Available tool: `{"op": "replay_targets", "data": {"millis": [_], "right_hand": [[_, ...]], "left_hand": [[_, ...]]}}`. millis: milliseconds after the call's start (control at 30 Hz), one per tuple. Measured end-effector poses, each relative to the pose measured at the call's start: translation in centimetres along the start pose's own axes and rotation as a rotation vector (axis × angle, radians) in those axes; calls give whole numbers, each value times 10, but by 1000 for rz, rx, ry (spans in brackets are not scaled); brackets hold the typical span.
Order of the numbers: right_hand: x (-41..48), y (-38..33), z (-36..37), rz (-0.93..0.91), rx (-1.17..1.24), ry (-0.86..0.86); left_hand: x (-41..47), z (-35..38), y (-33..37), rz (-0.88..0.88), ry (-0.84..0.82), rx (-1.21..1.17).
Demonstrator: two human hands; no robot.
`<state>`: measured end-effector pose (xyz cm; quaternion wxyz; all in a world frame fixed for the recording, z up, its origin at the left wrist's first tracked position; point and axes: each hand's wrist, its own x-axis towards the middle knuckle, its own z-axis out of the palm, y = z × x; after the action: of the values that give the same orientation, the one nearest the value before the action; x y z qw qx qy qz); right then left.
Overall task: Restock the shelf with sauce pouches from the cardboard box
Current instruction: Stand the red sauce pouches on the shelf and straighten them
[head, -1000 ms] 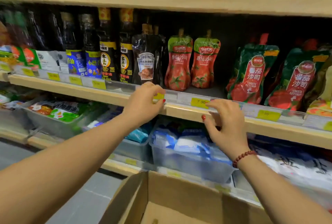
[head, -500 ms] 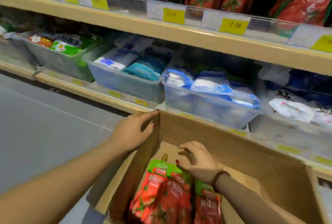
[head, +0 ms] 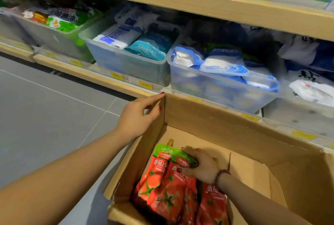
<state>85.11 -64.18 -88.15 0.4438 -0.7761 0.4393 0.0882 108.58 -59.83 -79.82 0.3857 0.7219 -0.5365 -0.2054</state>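
- The shelf [head: 198, 2] runs across the top of the view, its wooden edge carrying yellow price tags; the sauce row to be filled sits above that edge and is almost out of frame.
- Below it, clear bins [head: 130, 66] hold blue and white packets, which have no part in this job.
- The box [head: 226, 121] stands open on the floor in front of the bottom shelf, flaps up, its far half bare cardboard.
- The pouches [head: 162, 188] lie flat in the near left part of the box, overlapping, red with green tops. Their long axes run away from the person, spouts pointing toward the shelf.
- The right hand [head: 200, 167] is down inside the box, directly on the green top of the upper pouch. Its fingers [head: 188, 150] curl over the spout end with the thumb against the pouch face, closing on it, though I cannot tell whether the grip is firm yet.
- The left hand [head: 139, 116] rests outside on the box's left flap, fingers loosely spread along the cardboard edge and holding nothing else; it looks to be steadying the box.
- The right hand is clearly the nearer one, so the lift should go up and forward along the pouch's axis.
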Motion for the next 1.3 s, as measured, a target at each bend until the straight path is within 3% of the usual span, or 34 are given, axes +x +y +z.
{"op": "replay_targets", "data": {"millis": [167, 300, 600, 667, 800, 967, 1100, 1300], "right_hand": [[-9, -6, 1, -19, -114, 39], [-19, -16, 6, -32, 1, -36], [-14, -29, 8, 27, -367, 30], [-16, -32, 7, 7, -265, 51], [-22, -33, -6, -83, 158, 63], [-37, -41, -26, -146, 379, 73], [-56, -65, -56, -308, 369, 220], [-93, -118, -147, -532, 308, 401]], "left_hand": [[-3, 0, 2, -2, 9, 12], [-4, 0, 3, -7, 4, 89], [-4, 1, -4, 23, -36, 163], [-4, 1, -5, 28, -30, 170], [-5, 1, -4, 44, -21, 175], [-3, -3, 0, 69, -62, 228], [0, -16, 13, 138, -132, 301], [11, -54, 76, 347, -229, 140]]}}
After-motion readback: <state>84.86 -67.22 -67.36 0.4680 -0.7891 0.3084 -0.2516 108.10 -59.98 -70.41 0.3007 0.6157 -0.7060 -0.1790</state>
